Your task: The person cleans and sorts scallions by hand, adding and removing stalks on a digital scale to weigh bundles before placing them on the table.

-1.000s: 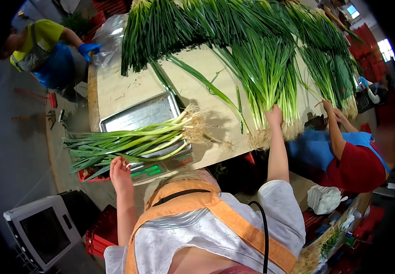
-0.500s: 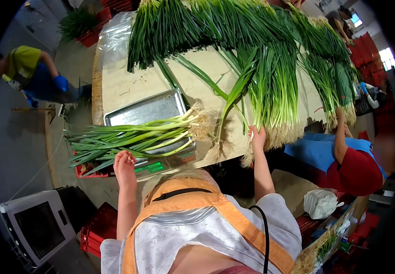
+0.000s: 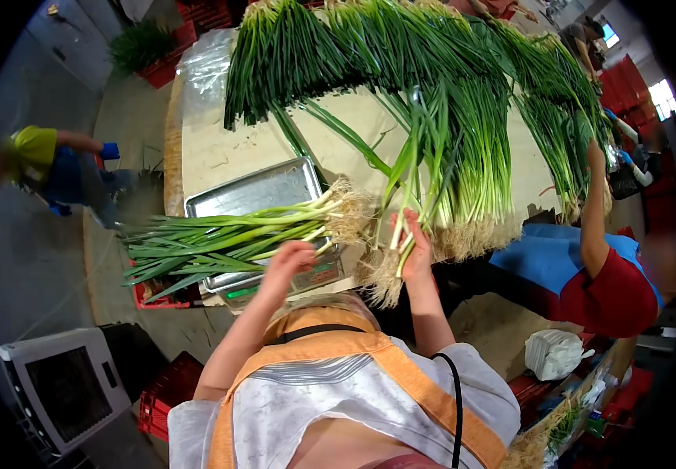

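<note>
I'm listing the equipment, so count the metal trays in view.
1: the metal tray, partly covered by green onions, near the left hand. Others may be hidden.

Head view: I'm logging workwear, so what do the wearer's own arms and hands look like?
The left hand and right hand are ungloved. The short sleeves are mottled pale grey; an orange strap and black cable run beside the right one.

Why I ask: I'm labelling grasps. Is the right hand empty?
No, the right hand holds a few green onions near their root ends.
</note>
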Motion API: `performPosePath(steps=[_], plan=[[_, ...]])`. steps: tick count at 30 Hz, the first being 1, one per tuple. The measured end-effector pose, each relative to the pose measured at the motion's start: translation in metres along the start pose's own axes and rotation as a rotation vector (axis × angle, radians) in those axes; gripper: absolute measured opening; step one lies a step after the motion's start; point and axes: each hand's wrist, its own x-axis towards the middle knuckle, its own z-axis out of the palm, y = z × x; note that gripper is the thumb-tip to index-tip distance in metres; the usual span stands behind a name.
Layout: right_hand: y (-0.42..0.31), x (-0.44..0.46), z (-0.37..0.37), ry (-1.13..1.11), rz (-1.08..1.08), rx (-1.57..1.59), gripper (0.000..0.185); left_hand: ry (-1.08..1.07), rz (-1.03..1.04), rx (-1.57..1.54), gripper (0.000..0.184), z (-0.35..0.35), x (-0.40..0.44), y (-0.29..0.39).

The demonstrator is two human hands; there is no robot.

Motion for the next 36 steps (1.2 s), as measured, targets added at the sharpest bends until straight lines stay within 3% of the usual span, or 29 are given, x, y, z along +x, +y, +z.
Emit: performPosePath(steps=[1,6,9,11,12,13,15,18,21,24,27,28,32,36], plan=[[0.014,0.002,-0.009,-0.060,0.048,0.162,0.026,-0.159,-0.058,0.073,0.024,0.015,0.009,-0.005],[0.042,-0.019,-0.007,-0.082,0.156,0.076,0.029,-0.370,-0.283,0.154,0.042,0.068,0.043,-0.055],[0.038,-0.023,-0.018,-0.141,0.207,-0.176,0.039,-0.301,-0.360,0.144,0.033,0.075,0.042,-0.065],[0.038,-0.024,-0.023,-0.019,0.206,-0.364,0.040,-0.271,-0.397,0.011,0.027,0.070,0.047,-0.073],[0.040,-0.023,-0.024,0.030,0.077,-0.518,0.040,-0.256,-0.419,-0.057,0.025,0.070,0.047,-0.069],[0.037,-0.020,-0.026,0.088,-0.078,-0.649,0.042,-0.217,-0.375,-0.109,0.023,0.071,0.046,-0.061],[0.017,-0.015,-0.028,0.125,-0.172,-0.627,0.040,-0.206,-0.319,-0.313,0.026,0.069,0.052,-0.050],[-0.008,0.003,-0.050,0.091,-0.267,-0.768,0.034,-0.213,-0.070,-0.248,0.026,0.082,0.049,-0.011],[-0.031,0.022,-0.062,0.156,-0.286,-1.168,0.048,-0.249,0.107,-0.127,0.020,0.091,0.046,0.005],[-0.026,0.032,-0.059,0.440,-0.591,-1.321,0.048,-0.249,0.138,0.110,0.020,0.104,0.047,-0.002],[-0.023,0.027,-0.056,0.285,-0.470,-1.131,0.045,-0.265,-0.049,0.185,0.021,0.102,0.054,-0.036],[-0.024,0.027,-0.054,0.197,-0.230,-1.135,0.041,-0.277,-0.120,0.245,0.020,0.100,0.054,-0.042],[0.019,0.026,-0.068,0.024,-0.066,-0.895,0.034,-0.241,-0.382,0.096,0.020,0.096,0.053,-0.054],[0.024,0.020,-0.054,0.028,0.073,-0.647,0.034,-0.257,-0.344,0.059,0.017,0.094,0.047,-0.055]])
